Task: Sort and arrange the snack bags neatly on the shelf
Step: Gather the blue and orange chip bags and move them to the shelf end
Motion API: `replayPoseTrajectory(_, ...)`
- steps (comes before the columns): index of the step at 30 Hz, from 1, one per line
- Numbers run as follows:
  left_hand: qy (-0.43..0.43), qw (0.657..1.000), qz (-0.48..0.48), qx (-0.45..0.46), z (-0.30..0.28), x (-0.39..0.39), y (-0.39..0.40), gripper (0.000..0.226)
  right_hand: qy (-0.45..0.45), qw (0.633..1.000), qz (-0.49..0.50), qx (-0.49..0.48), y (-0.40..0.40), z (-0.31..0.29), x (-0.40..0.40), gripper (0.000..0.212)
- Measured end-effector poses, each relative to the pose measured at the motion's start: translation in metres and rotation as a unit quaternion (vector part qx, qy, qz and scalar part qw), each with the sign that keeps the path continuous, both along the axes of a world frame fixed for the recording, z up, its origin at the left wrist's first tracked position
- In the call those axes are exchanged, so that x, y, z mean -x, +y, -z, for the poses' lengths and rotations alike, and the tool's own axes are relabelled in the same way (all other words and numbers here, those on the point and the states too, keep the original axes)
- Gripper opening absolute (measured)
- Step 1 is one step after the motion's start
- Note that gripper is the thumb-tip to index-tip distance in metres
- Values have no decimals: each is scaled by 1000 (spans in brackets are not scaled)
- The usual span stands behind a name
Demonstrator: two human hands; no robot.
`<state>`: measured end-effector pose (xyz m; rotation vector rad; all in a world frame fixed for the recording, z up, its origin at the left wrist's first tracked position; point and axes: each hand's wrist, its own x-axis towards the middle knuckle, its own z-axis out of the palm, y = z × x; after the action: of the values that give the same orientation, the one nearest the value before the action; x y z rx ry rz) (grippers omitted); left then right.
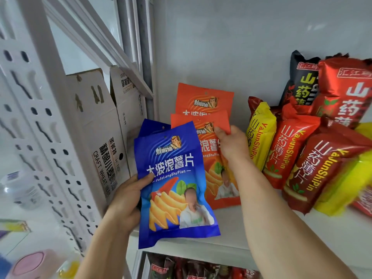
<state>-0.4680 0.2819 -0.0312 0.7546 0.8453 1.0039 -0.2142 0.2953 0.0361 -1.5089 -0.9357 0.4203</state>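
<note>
Holding a blue bag (173,184) marked "DaBoLangShuPian" at 6 o'clock, our left hand (125,200) clamps its left edge, thumb across the front. At centre, our right hand (231,146) pinches the top corner of an orange bag (209,158) of the same brand, standing on the white shelf (231,234). At 3 o'clock lean red and yellow "YaJunShiPin" bags (289,152). At 9 o'clock, a cardboard box (100,137) reads "CRAFT WHEAT BEER".
</note>
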Motion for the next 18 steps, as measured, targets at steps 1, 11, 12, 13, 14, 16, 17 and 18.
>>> replayPoseTrajectory(1, -6, 1000, -3, 2, 0, 3, -7, 31, 7, 1000, 0, -7, -6, -1, 2, 14)
replayPoseTrajectory(11, 5, 1000, -15, -20, 2, 29, -121, 36, 20, 999, -8, -38, -100, -10, 8, 17)
replayPoseTrajectory(12, 10, 1000, -17, -18, 5, 31, -133, 39, 19, 999, -5, -34, -112, -8, 7, 21)
replayPoseTrajectory(13, 12, 1000, -14, -17, 9, 32, -144, 41, 19, 999, -1, -29, -124, -6, 6, 24)
replayPoseTrajectory(14, 14, 1000, -9, -14, 12, 34, -155, 41, 18, 1000, 7, -25, -136, -3, 4, 25)
replayPoseTrajectory(16, 16, 1000, 8, -7, 18, 35, -175, 38, 16, 999, 20, -21, -161, 1, 2, 24)
replayPoseTrajectory(17, 17, 1000, 15, -2, 22, 35, -184, 38, 20, 999, 26, -22, -173, 4, 0, 24)
replayPoseTrajectory(18, 16, 1000, 26, 1, 25, 34, -193, 38, 24, 999, 34, -24, -185, 7, -2, 24)
